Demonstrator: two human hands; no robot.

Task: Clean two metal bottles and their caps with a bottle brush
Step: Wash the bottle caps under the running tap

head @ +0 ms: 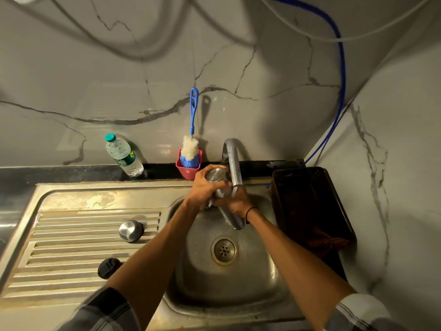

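both hands around metal bottle

Grey marble-look walls, veined in dark lines, are met at a corner on the right. A blue hose is hung along that corner. A black counter is set below, lit dimly and warmly, with soft shadows thrown overhead.

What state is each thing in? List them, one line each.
metal bottle: held over the sink by both hands
left hand: gripping bottle
right hand: gripping bottle
bottle brush: standing in red cup, unused
steel cap: off, on drainboard
black cap: off, on drainboard
plastic bottle: capped, upright
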